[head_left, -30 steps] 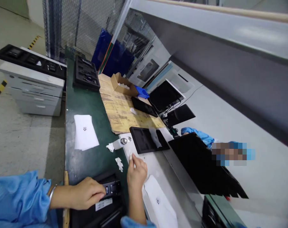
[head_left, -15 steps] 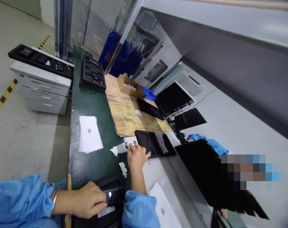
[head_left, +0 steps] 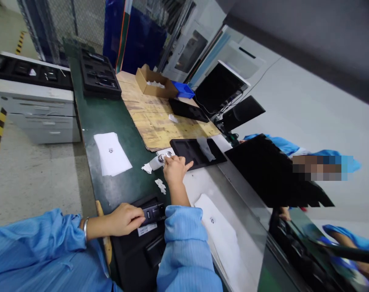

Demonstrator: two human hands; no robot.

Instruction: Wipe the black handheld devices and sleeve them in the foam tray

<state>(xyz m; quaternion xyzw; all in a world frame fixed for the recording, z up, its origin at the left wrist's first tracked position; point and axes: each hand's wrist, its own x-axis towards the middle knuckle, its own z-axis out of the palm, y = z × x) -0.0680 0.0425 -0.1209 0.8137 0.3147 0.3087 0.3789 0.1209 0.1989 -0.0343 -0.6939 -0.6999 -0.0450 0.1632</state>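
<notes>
While the left hand [head_left: 126, 219] grips the black device [head_left: 154, 213] nearside of the bottle [head_left: 155, 164], right hand [head_left: 175, 169] is at the bottle's top, grip unclear. Likely bottle step; next calls for steady fingers.

I see the device [head_left: 153, 213] at the left hand's [head_left: 126, 220] fingertips, with the paper stack [head_left: 111, 155] ahead of that hand and slightly left. The bottle [head_left: 155, 163] lies just left of the right hand's [head_left: 174, 169] fingers, the tray [head_left: 187, 148] just past them rightward, and the board [head_left: 156, 125] farther ahead, while a tissue [head_left: 160, 186] lies between both hands.
</notes>
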